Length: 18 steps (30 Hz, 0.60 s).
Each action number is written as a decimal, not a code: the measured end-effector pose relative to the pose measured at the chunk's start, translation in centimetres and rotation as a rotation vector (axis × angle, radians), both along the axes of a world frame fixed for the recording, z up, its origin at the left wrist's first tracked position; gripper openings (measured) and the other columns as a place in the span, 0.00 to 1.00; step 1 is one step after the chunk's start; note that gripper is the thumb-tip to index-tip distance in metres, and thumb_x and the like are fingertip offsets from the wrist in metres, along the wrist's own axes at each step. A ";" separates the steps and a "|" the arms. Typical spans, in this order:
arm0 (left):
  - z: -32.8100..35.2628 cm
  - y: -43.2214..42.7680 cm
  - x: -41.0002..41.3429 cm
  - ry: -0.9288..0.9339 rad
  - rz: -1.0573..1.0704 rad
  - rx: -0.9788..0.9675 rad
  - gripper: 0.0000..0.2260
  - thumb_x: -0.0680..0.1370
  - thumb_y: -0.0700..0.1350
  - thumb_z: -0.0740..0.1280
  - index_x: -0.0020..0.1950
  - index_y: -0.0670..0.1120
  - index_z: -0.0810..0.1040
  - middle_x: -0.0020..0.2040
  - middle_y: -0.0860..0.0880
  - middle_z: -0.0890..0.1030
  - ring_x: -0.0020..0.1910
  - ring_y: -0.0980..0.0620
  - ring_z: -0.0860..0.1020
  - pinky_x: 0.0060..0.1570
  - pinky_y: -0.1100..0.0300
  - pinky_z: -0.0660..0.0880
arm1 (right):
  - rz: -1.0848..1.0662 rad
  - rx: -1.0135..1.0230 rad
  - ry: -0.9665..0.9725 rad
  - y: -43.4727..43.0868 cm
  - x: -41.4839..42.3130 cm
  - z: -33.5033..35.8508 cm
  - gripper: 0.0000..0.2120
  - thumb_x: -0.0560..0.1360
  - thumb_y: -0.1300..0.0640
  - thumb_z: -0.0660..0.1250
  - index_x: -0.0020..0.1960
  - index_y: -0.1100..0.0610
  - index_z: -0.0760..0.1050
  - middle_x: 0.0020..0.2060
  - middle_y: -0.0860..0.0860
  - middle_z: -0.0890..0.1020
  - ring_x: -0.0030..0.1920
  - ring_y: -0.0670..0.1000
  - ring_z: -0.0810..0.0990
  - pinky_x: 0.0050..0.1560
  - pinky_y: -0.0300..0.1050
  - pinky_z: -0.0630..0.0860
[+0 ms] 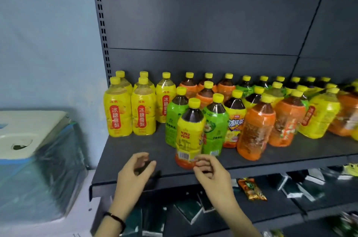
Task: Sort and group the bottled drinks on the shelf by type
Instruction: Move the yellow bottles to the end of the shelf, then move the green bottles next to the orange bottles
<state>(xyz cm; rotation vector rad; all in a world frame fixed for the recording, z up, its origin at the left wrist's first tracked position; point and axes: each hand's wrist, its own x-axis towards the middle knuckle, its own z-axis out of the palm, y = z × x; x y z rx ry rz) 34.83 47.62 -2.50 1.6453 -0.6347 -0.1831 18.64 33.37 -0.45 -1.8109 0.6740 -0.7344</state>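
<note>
Many yellow-capped drink bottles stand on the dark grey shelf (133, 145). At the left, pale yellow pear-drink bottles (118, 116) form a tight group. Green-label bottles (216, 130), orange-label bottles (255, 132) and a yellow iced-tea bottle (234, 120) are mixed together in the middle and right. One dark-tea bottle with a yellow and orange label (189, 138) stands alone at the front. My right hand (211, 171) hovers at its base with fingers loosely curled, fingertips beside the bottle and not wrapped round it. My left hand (135, 169) hangs over the shelf's front edge, loosely curled and holding nothing.
The shelf floor in front of the pear drinks is bare. A lower shelf holds dark packets and an orange snack packet (251, 189). A plastic-wrapped box with a white top (29, 149) stands left of the shelving. A slotted upright (100, 23) marks the shelf's left side.
</note>
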 end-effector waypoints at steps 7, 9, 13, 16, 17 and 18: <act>3.4 -1.9 -1.7 0.060 0.093 -0.199 0.11 0.75 0.46 0.70 0.57 0.51 0.77 0.53 0.56 0.81 0.52 0.64 0.78 0.55 0.63 0.71 | -0.095 -0.040 -0.063 -6.1 -2.8 2.4 0.19 0.73 0.59 0.71 0.60 0.49 0.68 0.51 0.47 0.77 0.49 0.49 0.78 0.45 0.36 0.73; 4.6 -2.8 -0.7 0.044 0.122 -0.243 0.13 0.75 0.46 0.70 0.59 0.50 0.76 0.53 0.56 0.80 0.50 0.67 0.77 0.56 0.63 0.72 | -0.100 -0.066 -0.051 -7.6 -1.9 3.0 0.24 0.73 0.56 0.72 0.65 0.50 0.67 0.57 0.47 0.75 0.55 0.48 0.75 0.49 0.37 0.71; 5.6 -6.2 2.0 0.063 0.045 -0.231 0.20 0.73 0.53 0.71 0.64 0.54 0.73 0.62 0.52 0.77 0.61 0.57 0.74 0.60 0.59 0.72 | -0.136 -0.076 -0.097 -9.9 0.6 2.8 0.31 0.69 0.51 0.75 0.67 0.50 0.63 0.63 0.50 0.69 0.61 0.50 0.71 0.63 0.52 0.72; 6.0 -9.4 3.1 0.092 -0.059 -0.202 0.29 0.70 0.60 0.70 0.69 0.57 0.69 0.69 0.53 0.71 0.67 0.55 0.69 0.65 0.55 0.69 | -0.134 -0.043 -0.167 -10.8 2.3 2.6 0.38 0.66 0.47 0.77 0.68 0.46 0.58 0.66 0.49 0.65 0.66 0.52 0.67 0.67 0.55 0.69; 6.2 -10.5 3.2 0.095 -0.082 -0.195 0.30 0.71 0.59 0.69 0.71 0.56 0.67 0.70 0.53 0.70 0.68 0.55 0.68 0.64 0.56 0.68 | -0.130 -0.041 -0.180 -11.0 2.7 2.6 0.39 0.65 0.45 0.77 0.67 0.44 0.57 0.66 0.49 0.65 0.67 0.52 0.66 0.68 0.55 0.68; 6.4 -11.6 3.4 0.101 -0.104 -0.202 0.29 0.73 0.57 0.68 0.73 0.55 0.65 0.70 0.54 0.69 0.67 0.56 0.67 0.62 0.60 0.69 | -0.132 -0.046 -0.189 -11.1 3.2 2.5 0.40 0.64 0.42 0.76 0.67 0.42 0.55 0.66 0.49 0.65 0.68 0.52 0.66 0.69 0.55 0.67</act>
